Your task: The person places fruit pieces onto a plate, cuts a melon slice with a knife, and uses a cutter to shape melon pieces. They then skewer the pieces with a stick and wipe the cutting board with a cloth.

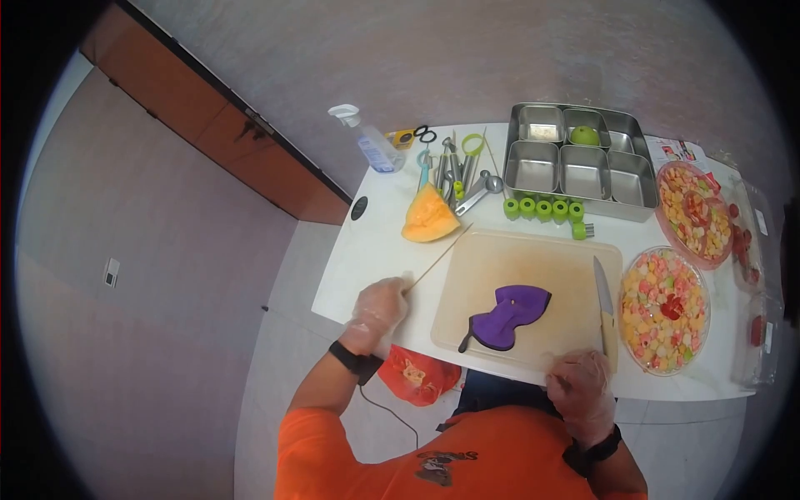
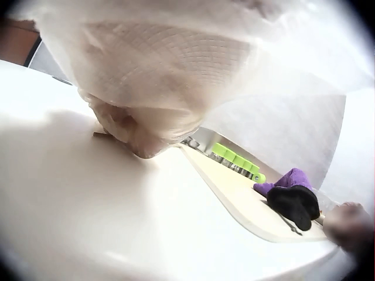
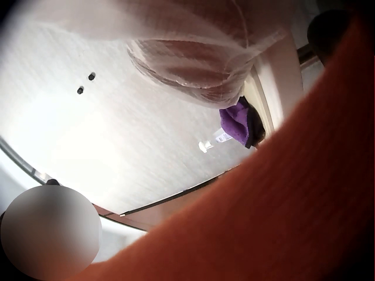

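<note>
My gloved left hand (image 1: 379, 310) pinches a thin wooden skewer (image 1: 438, 257) at the table's front left, its far tip slanting toward the melon wedge (image 1: 429, 215). In the left wrist view the left hand (image 2: 146, 111) bends over the white table, a stick end (image 2: 101, 135) showing beside its fingertips. My gloved right hand (image 1: 582, 392) hangs loosely curled at the board's front right corner, near the knife handle (image 1: 609, 337), holding nothing visible. Between the hands, a purple cloth piece (image 1: 508, 317) with black edging, shaped like an eye mask, lies on the cutting board (image 1: 533, 250).
A knife blade (image 1: 602, 279) lies along the board's right side. Behind stand a steel tray (image 1: 581, 198) of compartments, one holding a green fruit (image 1: 585, 135), and several green-topped cutters (image 1: 543, 208). Diced fruit fills two platters (image 1: 665, 312) at right. Utensils (image 1: 450, 167) and a spray bottle (image 1: 373, 146) are back left.
</note>
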`<state>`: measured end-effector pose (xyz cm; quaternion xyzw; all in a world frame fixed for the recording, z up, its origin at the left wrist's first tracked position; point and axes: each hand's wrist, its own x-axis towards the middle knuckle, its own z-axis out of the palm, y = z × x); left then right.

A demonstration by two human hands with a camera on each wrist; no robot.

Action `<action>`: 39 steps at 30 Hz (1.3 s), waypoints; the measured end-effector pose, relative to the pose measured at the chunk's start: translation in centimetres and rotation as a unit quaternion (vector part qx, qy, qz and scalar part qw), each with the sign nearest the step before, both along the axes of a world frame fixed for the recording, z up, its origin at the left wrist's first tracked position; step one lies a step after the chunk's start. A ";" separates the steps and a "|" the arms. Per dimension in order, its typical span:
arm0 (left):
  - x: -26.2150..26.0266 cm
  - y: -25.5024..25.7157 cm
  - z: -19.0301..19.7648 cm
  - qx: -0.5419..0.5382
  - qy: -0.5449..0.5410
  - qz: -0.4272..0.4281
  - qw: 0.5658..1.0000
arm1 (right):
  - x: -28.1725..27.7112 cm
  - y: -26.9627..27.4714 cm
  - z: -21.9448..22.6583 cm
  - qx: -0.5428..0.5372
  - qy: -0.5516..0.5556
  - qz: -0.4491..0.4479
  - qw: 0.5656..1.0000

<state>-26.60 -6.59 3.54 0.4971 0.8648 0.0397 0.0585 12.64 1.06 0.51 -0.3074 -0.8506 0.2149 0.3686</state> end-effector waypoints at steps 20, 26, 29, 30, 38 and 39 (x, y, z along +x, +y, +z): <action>-13.9 9.6 -0.5 -0.040 -0.058 0.127 0.989 | -0.3 -0.3 0.9 -0.017 -0.039 -0.015 0.999; -16.6 19.1 -0.6 -0.049 -0.042 0.040 0.997 | -0.5 0.1 1.1 -0.034 -0.054 -0.021 0.998; -17.3 23.1 0.2 -0.233 0.137 -0.167 0.948 | -0.3 0.0 0.9 -0.053 -0.061 -0.018 0.997; -17.5 24.0 -0.3 -0.232 0.136 -0.170 0.948 | -0.2 0.1 0.9 -0.065 -0.063 -0.018 0.996; -10.5 27.4 3.0 -0.043 -0.198 0.070 0.977 | 0.3 1.4 0.9 -0.104 -0.087 0.039 0.990; -10.6 28.2 2.3 -0.054 -0.204 0.056 0.976 | 0.4 1.5 0.7 -0.109 -0.080 0.049 0.990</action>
